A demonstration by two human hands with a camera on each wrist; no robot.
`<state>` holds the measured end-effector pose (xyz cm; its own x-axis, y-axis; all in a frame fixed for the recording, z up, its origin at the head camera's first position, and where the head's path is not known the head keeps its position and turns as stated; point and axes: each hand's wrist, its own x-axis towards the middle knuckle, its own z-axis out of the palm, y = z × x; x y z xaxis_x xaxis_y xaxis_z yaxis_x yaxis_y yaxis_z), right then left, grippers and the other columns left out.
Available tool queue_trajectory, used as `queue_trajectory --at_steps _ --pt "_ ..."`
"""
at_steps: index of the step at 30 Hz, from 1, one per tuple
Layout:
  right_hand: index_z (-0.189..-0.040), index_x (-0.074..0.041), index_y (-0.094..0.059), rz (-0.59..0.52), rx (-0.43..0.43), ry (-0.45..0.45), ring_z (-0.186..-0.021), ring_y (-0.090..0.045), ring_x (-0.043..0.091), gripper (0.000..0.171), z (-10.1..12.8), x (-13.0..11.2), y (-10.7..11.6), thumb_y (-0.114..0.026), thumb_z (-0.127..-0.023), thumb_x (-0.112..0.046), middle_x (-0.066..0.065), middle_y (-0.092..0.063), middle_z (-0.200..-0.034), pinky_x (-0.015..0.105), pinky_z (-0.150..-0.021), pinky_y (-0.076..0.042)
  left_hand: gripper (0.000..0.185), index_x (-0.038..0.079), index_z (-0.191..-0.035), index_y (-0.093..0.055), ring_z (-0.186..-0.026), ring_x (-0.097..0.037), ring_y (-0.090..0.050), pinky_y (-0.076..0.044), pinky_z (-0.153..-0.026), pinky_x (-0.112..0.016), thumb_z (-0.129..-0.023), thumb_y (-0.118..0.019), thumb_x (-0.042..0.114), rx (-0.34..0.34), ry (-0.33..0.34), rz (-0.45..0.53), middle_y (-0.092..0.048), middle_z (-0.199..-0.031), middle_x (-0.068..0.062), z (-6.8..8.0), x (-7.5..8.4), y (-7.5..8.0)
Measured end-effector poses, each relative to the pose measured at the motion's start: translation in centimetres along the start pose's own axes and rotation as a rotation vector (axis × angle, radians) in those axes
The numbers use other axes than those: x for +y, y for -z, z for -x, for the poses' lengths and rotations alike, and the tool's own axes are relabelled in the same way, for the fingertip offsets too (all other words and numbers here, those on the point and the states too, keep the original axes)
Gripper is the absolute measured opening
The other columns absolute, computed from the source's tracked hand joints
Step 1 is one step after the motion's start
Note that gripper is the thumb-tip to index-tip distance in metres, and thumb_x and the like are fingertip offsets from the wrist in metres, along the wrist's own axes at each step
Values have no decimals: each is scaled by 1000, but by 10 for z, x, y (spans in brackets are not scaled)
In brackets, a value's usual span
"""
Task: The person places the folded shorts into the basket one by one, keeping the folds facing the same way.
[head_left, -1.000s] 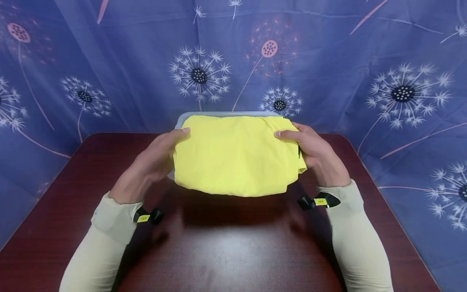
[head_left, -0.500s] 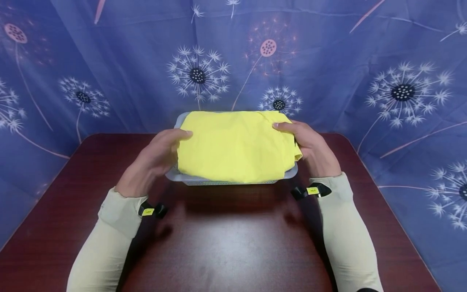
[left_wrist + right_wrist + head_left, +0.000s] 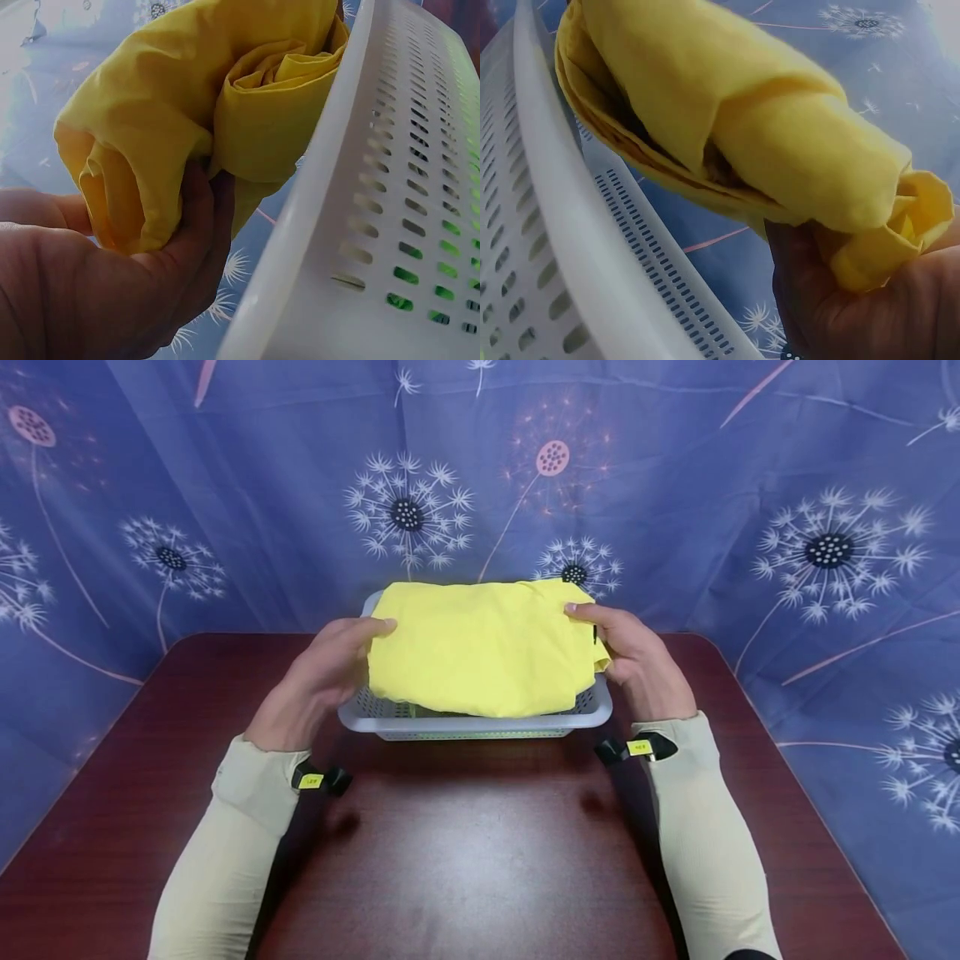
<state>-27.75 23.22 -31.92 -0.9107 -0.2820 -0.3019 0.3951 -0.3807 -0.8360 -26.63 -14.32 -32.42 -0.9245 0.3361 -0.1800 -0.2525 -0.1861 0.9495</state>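
Note:
A folded yellow cloth, seemingly a garment, is held level over a pale grey plastic basket with slotted walls. My left hand grips its left end, thumb on top and fingers underneath. At the other end my right hand holds it the same way. In the left wrist view the cloth shows rolled layers above the basket rim. The right wrist view shows loose folds of cloth at the fingers. Most of the basket's inside is hidden beneath the cloth.
The basket stands at the back of a dark red-brown table, close to a blue curtain with a dandelion print. Through the basket slots in the left wrist view, something green shows inside.
Both hands have moved the yellow cloth away from me, toward the back, over the basket. The basket's front rim and front wall, hidden at first, are now in sight.

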Motion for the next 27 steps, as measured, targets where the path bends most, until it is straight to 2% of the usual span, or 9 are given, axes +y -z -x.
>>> queue_trajectory --at_steps 7,12,15,19,24,26,27 --pt "-132 -1 -50 -114 -23 33 -84 -78 21 24 -3 4 -2 -55 -110 -8 10 -75 -100 33 -70 -64 22 -1 -120 -61 -86 -14 -68 -59 -76 -29 -110 -57 19 25 8 21 -70 -102 -4 -5 -1 5" --pt "-133 0 -49 -123 -7 36 -86 -78 21 24 -7 8 -3 -54 -110 -6 11 -75 -101 33 -72 -64 18 4 -111 -70 -84 -14 -70 -59 -77 -29 -109 -59 18 21 -21 37 -74 -95 -4 -8 -5 10" --pt "-131 0 -51 -119 8 34 -86 -78 21 23 -10 10 -3 -55 -109 -6 11 -75 -101 33 -72 -64 17 4 -107 -71 -85 -14 -71 -59 -82 -29 -109 -59 16 16 -33 6 -74 -93 -3 -11 -7 12" --pt "-126 1 -55 -95 29 53 -83 -78 21 18 -14 13 -2 -56 -108 -4 11 -76 -98 32 -69 -64 20 0 -118 -64 -86 -13 -70 -57 -87 -29 -109 -57 16 18 -39 -67 -74 -93 -1 -13 -10 14" --pt "-113 1 -61 -25 84 81 -75 -77 19 8 -18 19 -3 -58 -107 -2 10 -75 -89 30 -63 -63 36 -3 -138 -55 -88 -12 -72 -59 -84 -29 -110 -57 20 18 -15 -185 -75 -97 -1 -14 -12 15" --pt "-118 1 -58 0 101 89 -74 -76 18 12 -19 21 -4 -58 -106 -1 9 -74 -88 29 -62 -62 41 -3 -142 -54 -88 -14 -73 -60 -82 -30 -110 -58 24 30 2 -230 -75 -98 -3 -15 -12 15" --pt "-126 1 -55 13 106 96 -74 -75 17 20 -19 21 -4 -58 -106 0 8 -74 -89 28 -63 -62 44 -2 -143 -53 -88 -15 -74 -60 -81 -31 -110 -58 25 35 9 -253 -75 -99 -4 -15 -12 14"
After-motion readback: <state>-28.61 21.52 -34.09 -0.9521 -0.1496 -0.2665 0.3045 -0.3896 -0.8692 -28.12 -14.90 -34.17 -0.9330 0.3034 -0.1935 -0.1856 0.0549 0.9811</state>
